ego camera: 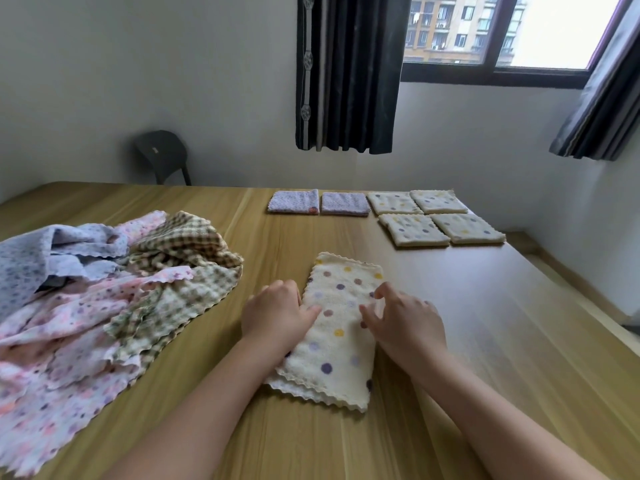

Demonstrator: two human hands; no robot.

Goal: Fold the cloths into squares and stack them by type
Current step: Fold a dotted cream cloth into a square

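The dotted cloth (341, 327) is lying as a long strip on the tabletop (485, 323), just at 6 o'clock from the middle, and it is waiting for the last fold into a square. The left hand (277, 315) is sitting at its 9 o'clock edge with bent fingers (294, 289) and the thumb on top; I cannot tell if it is really gripping. The right hand (407, 323) is touching the 3 o'clock edge with spread, relaxed fingers, holding nothing.

I am thinking the risk is in the layers. The wavy hems at 6 o'clock are already not lying exactly together, so the next fold may be giving a crooked square. The wood is looking smooth, so the strip may be sliding if only one hand is pressing.

The loose pile (104, 289) is lying at 9 o'clock, near enough to catch a sleeve or an elbow. The cream squares (436, 218) are lying side by side at 1 o'clock, the lilac squares (318, 202) at 12 o'clock. A dark stool (162, 155) is standing behind, and a dark curtain (346, 74) is hanging beside the window (502, 29).
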